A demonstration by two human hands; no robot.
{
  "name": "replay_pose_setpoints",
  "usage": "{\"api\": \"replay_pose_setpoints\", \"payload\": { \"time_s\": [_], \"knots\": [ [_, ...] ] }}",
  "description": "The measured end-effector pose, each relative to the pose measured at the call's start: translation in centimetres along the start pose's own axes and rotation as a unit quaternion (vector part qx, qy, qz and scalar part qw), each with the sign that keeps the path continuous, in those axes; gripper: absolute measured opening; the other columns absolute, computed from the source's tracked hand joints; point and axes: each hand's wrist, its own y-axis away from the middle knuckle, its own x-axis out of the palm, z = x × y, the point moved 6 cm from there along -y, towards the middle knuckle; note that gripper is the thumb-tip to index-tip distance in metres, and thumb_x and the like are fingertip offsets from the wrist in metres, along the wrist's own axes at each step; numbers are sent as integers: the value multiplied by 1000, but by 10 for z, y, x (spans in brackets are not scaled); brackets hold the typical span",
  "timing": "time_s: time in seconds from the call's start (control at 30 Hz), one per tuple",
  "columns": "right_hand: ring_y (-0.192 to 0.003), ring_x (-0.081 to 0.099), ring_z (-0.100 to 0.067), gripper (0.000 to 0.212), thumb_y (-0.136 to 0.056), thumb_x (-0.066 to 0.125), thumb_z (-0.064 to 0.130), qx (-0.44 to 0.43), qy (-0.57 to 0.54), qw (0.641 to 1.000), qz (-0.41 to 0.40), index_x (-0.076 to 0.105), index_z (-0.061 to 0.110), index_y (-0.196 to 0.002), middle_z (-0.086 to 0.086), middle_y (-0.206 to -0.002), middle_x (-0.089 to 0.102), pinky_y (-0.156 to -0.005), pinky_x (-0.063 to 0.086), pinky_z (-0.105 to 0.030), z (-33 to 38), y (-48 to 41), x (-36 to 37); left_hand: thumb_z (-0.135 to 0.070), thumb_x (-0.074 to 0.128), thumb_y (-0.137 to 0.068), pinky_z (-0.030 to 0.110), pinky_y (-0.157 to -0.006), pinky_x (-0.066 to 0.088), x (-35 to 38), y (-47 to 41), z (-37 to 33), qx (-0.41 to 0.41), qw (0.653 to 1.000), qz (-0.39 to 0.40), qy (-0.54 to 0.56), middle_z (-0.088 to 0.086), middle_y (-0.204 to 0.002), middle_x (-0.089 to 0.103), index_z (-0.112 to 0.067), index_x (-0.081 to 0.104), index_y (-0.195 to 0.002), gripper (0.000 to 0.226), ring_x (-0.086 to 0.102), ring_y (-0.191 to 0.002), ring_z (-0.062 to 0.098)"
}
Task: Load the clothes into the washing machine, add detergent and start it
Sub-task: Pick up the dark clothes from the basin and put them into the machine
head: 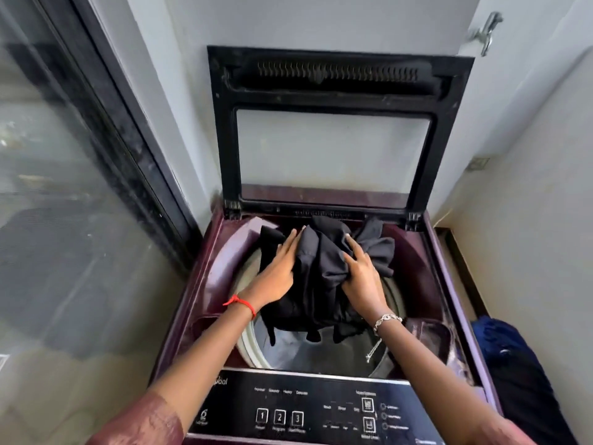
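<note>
The left hand (276, 274), with a red thread (241, 302) at its wrist, lies flat with fingers straight and together against the left side of a bundle of black clothes (321, 271), pressing rather than gripping. The right hand (361, 277), wearing a silver bracelet (386, 320), has its fingers curled into the cloth on the bundle's right side, holding a fold of it. The bundle sits in the mouth of the drum (308, 354), its lower ends hanging down inside while its top rises above the rim. Around it is the maroon top of the washing machine (414, 252), with the glass-paned lid (333, 130) standing upright at the back and the dark control panel (308, 409) nearest the person. Behind the machine is a pale wall (321, 20); to the left, a dark-framed glass door (64, 155); to the right, a beige tiled wall (529, 203), with dark blue fabric (513, 364) heaped just beside the machine.
</note>
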Motion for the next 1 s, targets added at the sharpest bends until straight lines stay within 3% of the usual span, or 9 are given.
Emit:
{"api": "replay_pose_setpoints", "payload": {
  "time_s": [0.1, 0.2, 0.37, 0.5, 0.6, 0.67, 0.77, 0.87, 1.0],
  "knots": [
    [-130, 37, -33, 58, -78, 48, -7, 27, 46, 996, 70, 48, 14, -132, -2, -154, 22, -92, 45, -40, -20, -2, 31, 16, 30, -84, 18, -114, 1, 35, -4, 34, -39, 997, 70, 17, 3, -158, -6, -12, -2, -149, 77, -2, -147, 18],
    [-130, 35, -34, 60, -78, 47, -6, 40, 73, 989, 122, 46, 17, -133, -4, -154, 22, -94, 44, -42, -34, -3, 59, 16, 29, -85, 16, -110, 10, 57, -8, 58, -90, 988, 124, 36, 1, -159, -8, -17, -3, -149, 79, 5, -146, 18],
    [-126, 37, -34, 63, -78, 43, -8, 39, 106, 979, 170, 43, 18, -135, -6, -155, 20, -89, 45, -42, -47, -15, 103, 16, 33, -82, 24, -113, 16, 85, -17, 90, -140, 974, 165, 65, 5, -157, 13, -22, -6, -149, 87, 21, -143, 21],
    [-135, 26, -40, 56, -82, 40, -11, 15, 97, 979, 177, 45, 11, -134, -13, -156, 14, -97, 41, -50, -55, -27, 135, 14, 46, -78, 36, -109, 35, 106, -24, 131, -172, 972, 155, 37, 7, -158, 9, -35, -11, -147, 102, 35, -136, 29],
    [-141, 6, -41, 69, -87, 40, -10, 23, 130, 958, 256, 22, 22, -146, -5, -157, -8, -107, 23, -61, -72, -30, 168, 12, 62, -73, 38, -97, 48, 117, -25, 149, -196, 965, 171, 24, 9, -158, -4, -45, -16, -143, 119, 36, -135, 31],
    [-141, -4, -42, 84, -86, 44, -9, 43, 139, 934, 327, 5, 33, -147, 1, -156, -19, -107, 16, -66, -85, -28, 188, 8, 67, -74, 38, -104, 42, 125, -24, 153, -210, 958, 193, -3, 8, -158, -11, -42, -14, -144, 118, 17, -144, 31],
    [-142, -12, -40, 87, -87, 52, 0, 69, 149, 903, 397, 0, 38, -146, 0, -154, -24, -106, 15, -68, -96, -26, 199, -3, 71, -77, 47, -115, 23, 131, -27, 148, -200, 952, 217, -75, 4, -158, -11, -38, -9, -147, 112, -3, -145, 33],
    [-143, -6, -37, 81, -87, 54, 5, 95, 139, 897, 409, 8, 31, -147, -5, -156, -15, -108, 16, -65, -98, -32, 188, -9, 69, -80, 51, -117, 14, 134, -31, 139, -191, 947, 237, -106, 4, -159, -7, -33, -4, -149, 104, -2, -145, 35],
    [-144, 9, -32, 62, -87, 49, 7, 115, 132, 904, 390, 27, 17, -144, -10, -157, 5, -112, 23, -56, -103, -40, 161, -14, 63, -86, 49, -116, 20, 131, -40, 117, -162, 953, 236, -98, 5, -158, 6, -23, 10, -150, 84, 8, -146, 30]
  ]
}}
